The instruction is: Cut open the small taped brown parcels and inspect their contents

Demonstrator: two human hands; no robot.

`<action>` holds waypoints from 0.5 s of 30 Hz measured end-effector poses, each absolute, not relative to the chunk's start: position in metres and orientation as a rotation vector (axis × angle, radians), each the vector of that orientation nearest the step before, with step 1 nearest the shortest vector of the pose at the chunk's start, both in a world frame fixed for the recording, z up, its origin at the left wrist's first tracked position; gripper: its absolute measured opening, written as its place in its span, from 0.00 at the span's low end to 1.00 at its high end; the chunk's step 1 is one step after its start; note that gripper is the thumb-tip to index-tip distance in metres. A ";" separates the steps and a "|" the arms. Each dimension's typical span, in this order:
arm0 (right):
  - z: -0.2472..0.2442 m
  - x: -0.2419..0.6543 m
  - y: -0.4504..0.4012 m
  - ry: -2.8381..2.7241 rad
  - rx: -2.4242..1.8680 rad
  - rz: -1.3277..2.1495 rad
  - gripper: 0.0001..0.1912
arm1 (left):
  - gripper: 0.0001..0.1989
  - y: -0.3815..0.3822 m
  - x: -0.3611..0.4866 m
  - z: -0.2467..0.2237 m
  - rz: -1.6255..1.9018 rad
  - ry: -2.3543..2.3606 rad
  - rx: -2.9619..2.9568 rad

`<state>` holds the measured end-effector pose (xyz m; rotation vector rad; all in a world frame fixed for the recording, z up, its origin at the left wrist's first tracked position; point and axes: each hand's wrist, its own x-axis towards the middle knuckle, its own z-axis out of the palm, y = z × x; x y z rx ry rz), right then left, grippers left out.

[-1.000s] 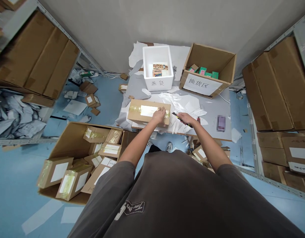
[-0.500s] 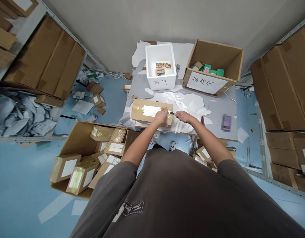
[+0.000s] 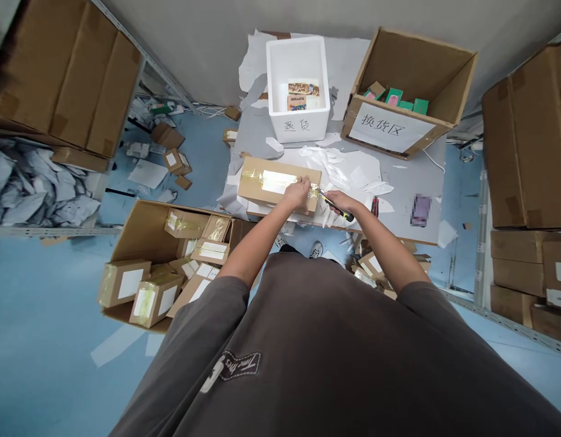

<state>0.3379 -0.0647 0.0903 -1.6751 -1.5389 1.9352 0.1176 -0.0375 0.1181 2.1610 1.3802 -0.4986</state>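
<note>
A long taped cardboard box [image 3: 253,187] with a white label lies across the near part of the table. My left hand [image 3: 298,193] grips its right part, fingers on the top and thumb towards the near side. My right hand [image 3: 340,201] is closed round a black-and-yellow utility knife [image 3: 344,212], just right of the box. The knife's tip is at the taped right end of the box; whether it has cut into the tape is too small to tell. Crumpled white backing paper [image 3: 328,164] lies behind and beside the box.
At the back of the table stand a white foam box [image 3: 299,130] with small packages inside and an open carton [image 3: 412,142] holding green boxes. A red-and-black tool [image 3: 375,206] lies to the right. A large carton [image 3: 125,233] of parcels stands on the floor at left.
My right hand has turned, so more of the knife's handle shows below it. The box and my left hand keep their places on the table, while the camera view has shifted.
</note>
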 end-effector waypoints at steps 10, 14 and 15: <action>0.100 0.328 -0.083 -1.173 -1.696 2.094 0.22 | 0.78 -0.036 0.122 0.125 -0.543 1.436 2.132; 0.096 0.321 -0.093 -1.201 -1.712 2.068 0.23 | 0.77 -0.037 0.121 0.126 -0.510 1.458 2.151; 0.095 0.319 -0.096 -1.208 -1.713 2.073 0.23 | 0.76 -0.037 0.121 0.126 -0.505 1.464 2.153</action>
